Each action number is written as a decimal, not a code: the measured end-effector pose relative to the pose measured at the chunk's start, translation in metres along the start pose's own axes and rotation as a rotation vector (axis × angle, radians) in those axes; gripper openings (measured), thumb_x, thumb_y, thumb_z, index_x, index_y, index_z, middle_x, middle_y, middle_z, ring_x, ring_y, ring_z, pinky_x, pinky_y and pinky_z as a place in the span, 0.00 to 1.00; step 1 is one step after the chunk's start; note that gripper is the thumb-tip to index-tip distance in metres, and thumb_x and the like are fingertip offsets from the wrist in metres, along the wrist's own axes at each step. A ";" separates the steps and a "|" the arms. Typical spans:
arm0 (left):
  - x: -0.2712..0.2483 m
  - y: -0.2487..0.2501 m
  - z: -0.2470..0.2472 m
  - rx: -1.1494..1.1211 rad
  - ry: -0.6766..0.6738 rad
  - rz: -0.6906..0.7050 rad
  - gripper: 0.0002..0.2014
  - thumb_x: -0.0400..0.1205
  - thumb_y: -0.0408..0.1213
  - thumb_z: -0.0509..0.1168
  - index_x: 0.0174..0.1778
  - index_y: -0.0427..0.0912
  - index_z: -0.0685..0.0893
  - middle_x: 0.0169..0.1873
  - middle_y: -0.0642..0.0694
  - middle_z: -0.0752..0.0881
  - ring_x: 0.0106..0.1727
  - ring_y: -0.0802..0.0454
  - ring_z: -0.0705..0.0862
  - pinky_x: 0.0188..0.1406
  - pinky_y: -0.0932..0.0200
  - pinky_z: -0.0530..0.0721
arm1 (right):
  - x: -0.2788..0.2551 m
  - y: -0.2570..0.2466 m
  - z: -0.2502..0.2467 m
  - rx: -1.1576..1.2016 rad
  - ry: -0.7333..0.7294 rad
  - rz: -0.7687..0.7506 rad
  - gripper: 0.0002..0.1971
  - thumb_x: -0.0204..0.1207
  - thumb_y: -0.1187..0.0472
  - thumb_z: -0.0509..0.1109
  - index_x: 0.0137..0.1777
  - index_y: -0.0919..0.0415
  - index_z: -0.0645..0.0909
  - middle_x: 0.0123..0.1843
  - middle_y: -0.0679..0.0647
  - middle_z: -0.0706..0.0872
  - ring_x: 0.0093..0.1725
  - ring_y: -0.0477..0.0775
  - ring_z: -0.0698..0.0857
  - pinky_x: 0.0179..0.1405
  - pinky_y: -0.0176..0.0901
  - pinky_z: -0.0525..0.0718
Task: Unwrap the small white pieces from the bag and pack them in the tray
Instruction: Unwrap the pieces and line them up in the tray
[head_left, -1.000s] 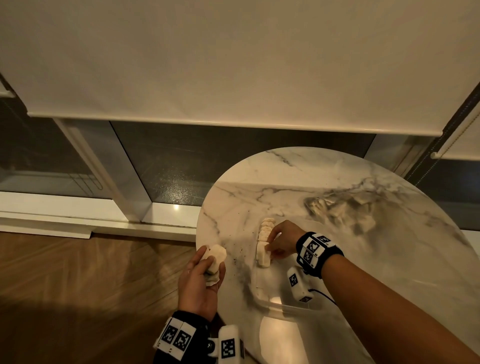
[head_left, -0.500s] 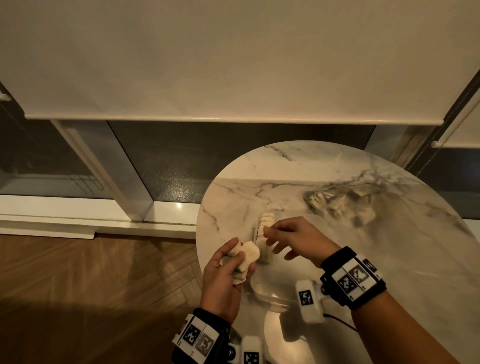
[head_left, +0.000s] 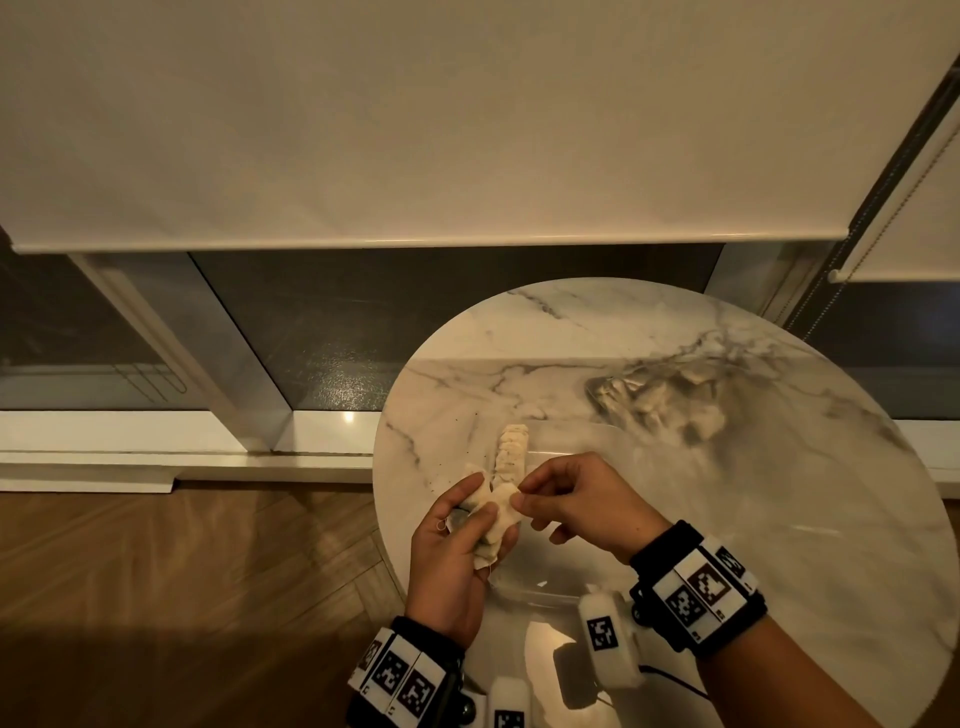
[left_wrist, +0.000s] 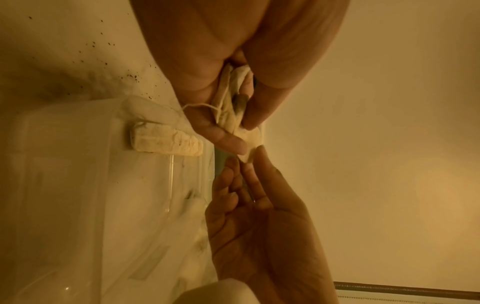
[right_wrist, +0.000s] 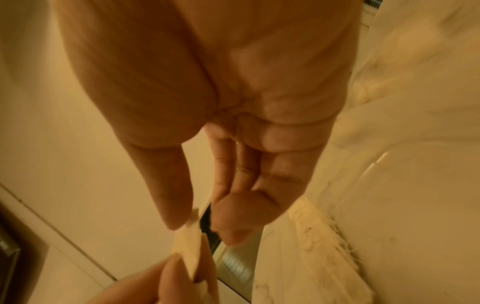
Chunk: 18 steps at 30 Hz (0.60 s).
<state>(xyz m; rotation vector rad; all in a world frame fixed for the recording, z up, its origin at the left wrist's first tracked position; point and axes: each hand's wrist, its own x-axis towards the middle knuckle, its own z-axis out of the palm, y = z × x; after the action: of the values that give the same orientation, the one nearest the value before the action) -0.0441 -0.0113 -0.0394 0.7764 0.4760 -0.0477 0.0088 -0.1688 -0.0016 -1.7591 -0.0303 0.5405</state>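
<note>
A dim room by the window, in warm light.
We look down on a round marble surface (head_left: 779, 519) with grey veins, standing before dark window panes (head_left: 415, 322) in pale frames. A cream roller blind (head_left: 415, 130) covers the upper glass, its bead chain (head_left: 893, 171) hanging at right; herringbone wood floor (head_left: 182, 597) lies at left.

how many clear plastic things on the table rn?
2: the clear tray under the hands at the near edge, and the crumpled bag farther back on the right. More may be hidden.
</note>
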 end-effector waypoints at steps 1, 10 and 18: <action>-0.001 0.000 0.000 0.002 -0.003 0.003 0.17 0.80 0.20 0.67 0.63 0.38 0.86 0.63 0.32 0.86 0.51 0.41 0.92 0.45 0.53 0.92 | 0.000 0.001 0.001 0.002 0.005 -0.001 0.11 0.73 0.61 0.82 0.49 0.67 0.88 0.35 0.57 0.90 0.35 0.52 0.87 0.30 0.42 0.85; 0.001 0.002 -0.003 -0.015 0.046 0.017 0.16 0.80 0.21 0.67 0.63 0.36 0.85 0.64 0.32 0.86 0.47 0.43 0.93 0.40 0.54 0.92 | 0.002 -0.007 0.001 -0.021 0.040 -0.087 0.05 0.74 0.66 0.80 0.45 0.67 0.88 0.36 0.58 0.89 0.36 0.51 0.86 0.37 0.49 0.88; 0.007 0.006 -0.018 0.014 0.106 0.016 0.15 0.82 0.23 0.66 0.63 0.39 0.86 0.50 0.33 0.90 0.49 0.44 0.91 0.44 0.52 0.91 | 0.009 -0.019 -0.011 -0.037 0.075 -0.135 0.03 0.74 0.65 0.79 0.43 0.64 0.89 0.42 0.63 0.91 0.40 0.52 0.87 0.39 0.49 0.89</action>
<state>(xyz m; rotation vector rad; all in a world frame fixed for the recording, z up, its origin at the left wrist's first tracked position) -0.0435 0.0066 -0.0493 0.7991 0.5706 0.0055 0.0258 -0.1709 0.0145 -1.7977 -0.1064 0.3772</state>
